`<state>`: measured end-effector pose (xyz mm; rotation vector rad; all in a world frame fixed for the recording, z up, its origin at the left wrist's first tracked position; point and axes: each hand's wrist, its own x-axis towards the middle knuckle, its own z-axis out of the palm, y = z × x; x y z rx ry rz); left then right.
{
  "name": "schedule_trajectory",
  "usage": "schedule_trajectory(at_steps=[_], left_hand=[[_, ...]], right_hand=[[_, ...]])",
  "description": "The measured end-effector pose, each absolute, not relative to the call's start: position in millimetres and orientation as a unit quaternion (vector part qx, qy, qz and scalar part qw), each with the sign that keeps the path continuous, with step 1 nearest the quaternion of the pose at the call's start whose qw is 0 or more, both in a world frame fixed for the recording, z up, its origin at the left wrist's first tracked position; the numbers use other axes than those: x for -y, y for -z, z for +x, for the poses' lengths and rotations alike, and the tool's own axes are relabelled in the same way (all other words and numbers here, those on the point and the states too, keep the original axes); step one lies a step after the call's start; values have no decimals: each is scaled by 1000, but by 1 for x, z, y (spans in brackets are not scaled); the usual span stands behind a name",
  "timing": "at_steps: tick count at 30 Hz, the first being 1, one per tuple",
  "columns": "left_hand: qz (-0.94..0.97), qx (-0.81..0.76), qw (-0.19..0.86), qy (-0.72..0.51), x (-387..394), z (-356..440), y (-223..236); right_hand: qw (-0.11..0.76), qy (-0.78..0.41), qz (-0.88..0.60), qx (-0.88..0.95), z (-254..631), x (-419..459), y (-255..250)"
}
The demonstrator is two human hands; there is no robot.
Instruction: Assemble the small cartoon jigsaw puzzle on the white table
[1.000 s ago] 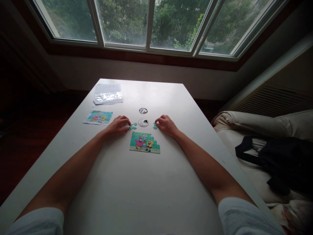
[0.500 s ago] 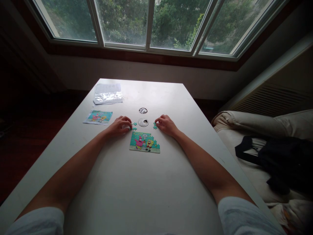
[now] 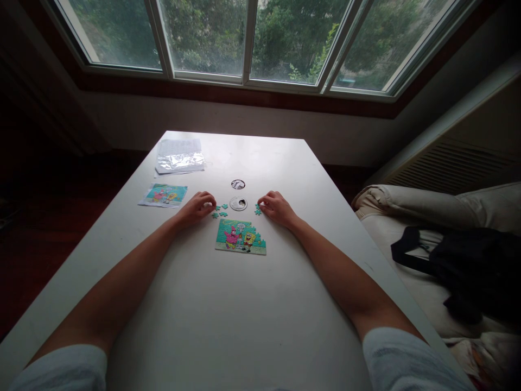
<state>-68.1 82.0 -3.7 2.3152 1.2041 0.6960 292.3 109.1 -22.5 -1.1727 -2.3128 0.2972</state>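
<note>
A partly assembled jigsaw puzzle (image 3: 238, 237) with cartoon figures lies on the white table (image 3: 228, 315), its upper right corner stepped and unfilled. Just beyond its left end, my left hand (image 3: 198, 208) rests with bent fingers, the tips closed at a green puzzle piece (image 3: 218, 208). Several loose green pieces (image 3: 223, 214) lie flat beside those fingertips. On the other side, my right hand (image 3: 275, 207) is closed, thumb and forefinger pinched at a small green puzzle piece (image 3: 258, 206). Another green piece (image 3: 258, 212) lies right below it.
Two round inserts, one far (image 3: 238, 184) and one near (image 3: 238, 203), sit in the tabletop between my hands. At left lie a picture sheet (image 3: 165, 195) and a clear plastic bag with papers (image 3: 180, 156). A sofa (image 3: 386, 217) with a dark bag (image 3: 476, 266) stands at right.
My left hand has shifted slightly left and away from me, uncovering loose pieces at its fingertips. My right hand and the assembled puzzle have stayed in place.
</note>
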Motion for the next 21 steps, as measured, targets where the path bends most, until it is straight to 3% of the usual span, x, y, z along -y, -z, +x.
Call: schedule_trajectory(at_steps=[21], left_hand=[[875,-396,203,-188,-80,-68,-5]], right_hand=[[266,-108,-429,857,293,-108,22]])
